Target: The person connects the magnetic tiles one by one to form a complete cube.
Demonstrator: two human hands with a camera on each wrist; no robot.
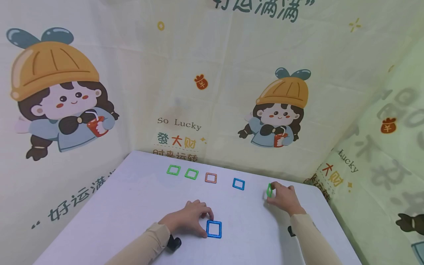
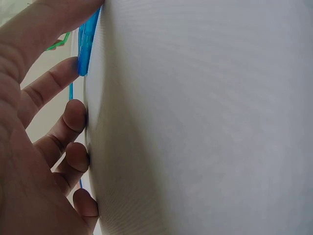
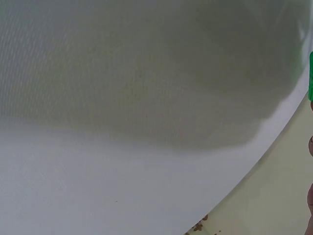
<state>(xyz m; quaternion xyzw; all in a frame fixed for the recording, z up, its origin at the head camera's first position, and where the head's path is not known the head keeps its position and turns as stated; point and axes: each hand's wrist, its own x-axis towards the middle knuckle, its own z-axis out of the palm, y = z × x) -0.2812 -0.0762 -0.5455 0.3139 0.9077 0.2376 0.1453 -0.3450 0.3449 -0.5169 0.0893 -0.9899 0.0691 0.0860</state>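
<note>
My left hand (image 1: 189,218) pinches a blue square magnetic tile (image 1: 214,229) by its left side, between thumb and forefinger, low over the table. The left wrist view shows that blue tile edge-on (image 2: 87,46), close to the table surface. At the right, my right hand (image 1: 285,198) holds a green square tile (image 1: 269,190) between thumb and fingers, tipped up and seen at a slant. Only a sliver of the green tile (image 3: 311,76) and a few fingertips show in the right wrist view.
Along the back of the white table (image 1: 132,206) lie two green tiles (image 1: 173,170) (image 1: 191,174), an orange tile (image 1: 211,178) and another blue tile (image 1: 239,184), spaced apart. A printed cloth (image 1: 218,48) hangs behind and beside the table.
</note>
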